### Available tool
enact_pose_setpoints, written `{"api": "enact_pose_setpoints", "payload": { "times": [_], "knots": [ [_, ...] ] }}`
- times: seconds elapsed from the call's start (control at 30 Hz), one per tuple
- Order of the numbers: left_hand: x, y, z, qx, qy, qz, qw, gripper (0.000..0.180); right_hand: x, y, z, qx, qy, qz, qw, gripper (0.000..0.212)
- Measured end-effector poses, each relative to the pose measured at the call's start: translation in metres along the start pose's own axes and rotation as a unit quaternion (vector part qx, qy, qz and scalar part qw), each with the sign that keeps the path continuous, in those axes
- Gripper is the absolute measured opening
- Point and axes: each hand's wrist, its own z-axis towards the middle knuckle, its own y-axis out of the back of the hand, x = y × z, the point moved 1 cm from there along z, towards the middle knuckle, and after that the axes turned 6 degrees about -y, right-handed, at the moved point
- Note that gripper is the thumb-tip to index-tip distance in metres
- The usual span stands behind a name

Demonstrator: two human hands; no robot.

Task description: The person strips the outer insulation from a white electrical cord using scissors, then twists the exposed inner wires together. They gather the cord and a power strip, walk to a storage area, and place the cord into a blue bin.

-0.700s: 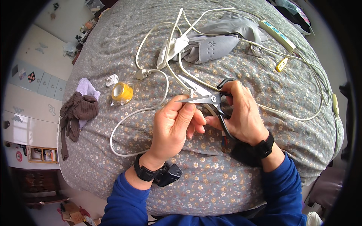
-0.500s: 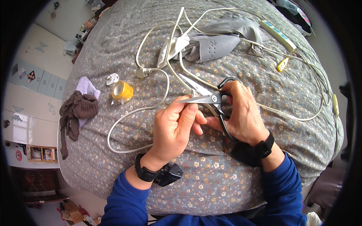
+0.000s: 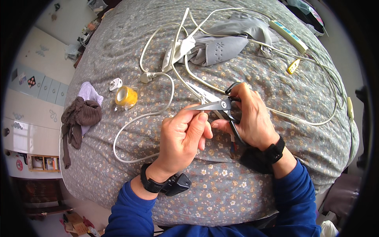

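My right hand (image 3: 254, 118) grips scissors (image 3: 213, 106) with black handles and silver blades. The blades stand apart in a narrow V pointing left. White cord (image 3: 182, 80) passes by the blades, and a small pale strip (image 3: 203, 99) shows between them beside the cord. My left hand (image 3: 182, 134) is closed, thumb and forefinger pinched together just under the lower blade. The end of that strip seems to run into the pinch, but the fingertips hide it. A plug (image 3: 147, 77) on the white cord lies farther left.
On the flowered bedspread (image 3: 205, 189) lie a yellow tape roll (image 3: 126, 97), a white adapter (image 3: 115, 84) and brown cloth (image 3: 83, 114) at left. Grey cloth (image 3: 225, 49), a power strip (image 3: 288, 36) and a yellow tool (image 3: 293, 66) lie farther off. Cord loops spread across the right.
The scissor blades have drawn slightly closer together around the pale strip. Both hands stay in nearly the same place; the whole view has shifted a little.
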Motion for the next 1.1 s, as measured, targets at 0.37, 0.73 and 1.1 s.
{"api": "enact_pose_setpoints", "payload": {
  "times": [0.37, 0.73, 1.1],
  "knots": [
    [-0.005, -0.001, -0.002, 0.000, 0.047, -0.075, 0.996, 0.027, -0.005, -0.003, 0.002, 0.012, -0.006, 0.017, 1.000, 0.069],
    [-0.004, 0.003, -0.003, 0.018, 0.059, -0.070, 0.996, 0.026, -0.008, -0.003, 0.002, 0.015, -0.002, 0.038, 0.999, 0.067],
    [-0.003, 0.004, -0.002, 0.005, 0.049, -0.034, 0.998, 0.026, -0.011, 0.000, 0.004, 0.048, -0.042, 0.064, 0.996, 0.067]
  ]
}}
